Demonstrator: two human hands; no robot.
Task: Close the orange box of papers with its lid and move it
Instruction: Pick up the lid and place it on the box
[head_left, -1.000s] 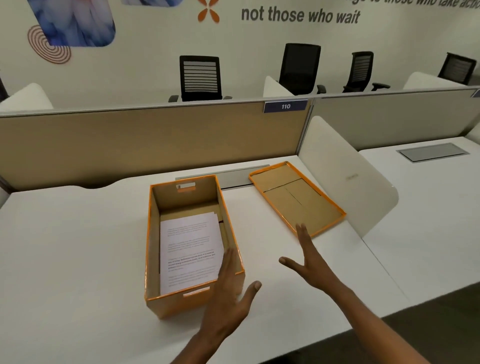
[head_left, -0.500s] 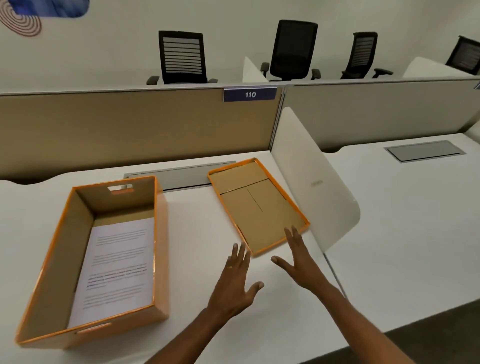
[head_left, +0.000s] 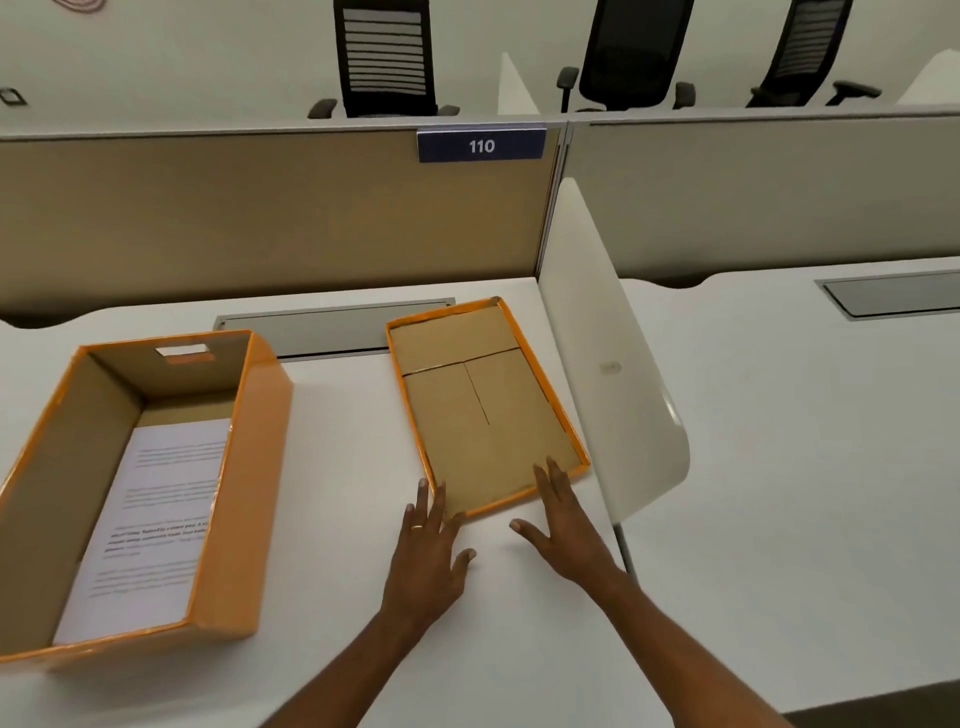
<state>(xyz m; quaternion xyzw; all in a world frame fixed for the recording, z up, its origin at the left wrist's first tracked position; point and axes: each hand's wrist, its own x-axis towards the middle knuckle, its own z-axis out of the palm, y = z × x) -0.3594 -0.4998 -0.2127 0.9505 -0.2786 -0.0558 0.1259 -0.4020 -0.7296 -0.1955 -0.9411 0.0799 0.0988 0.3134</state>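
Note:
The orange box (head_left: 249, 519) stands open on the left of the white desk (head_left: 337, 519), with printed papers (head_left: 150, 514) lying flat inside. Its lid (head_left: 483, 410) lies upside down to the right, brown inside facing up, orange rim around it. My left hand (head_left: 428, 551) hovers flat at the lid's near left corner, fingers spread, with a ring on one finger. My right hand (head_left: 563, 525) reaches over the lid's near edge, its fingertips above the rim. Neither hand holds anything.
A white curved side divider (head_left: 613, 374) stands right beside the lid. A beige partition (head_left: 260, 218) labelled 110 closes the desk's far side, with a grey cable hatch (head_left: 322, 332) below it. A second desk (head_left: 805, 441) lies to the right. Office chairs stand beyond.
Both hands have moved forward from near the box to the lid's near edge. The view has swung right, so the box now sits at the far left.

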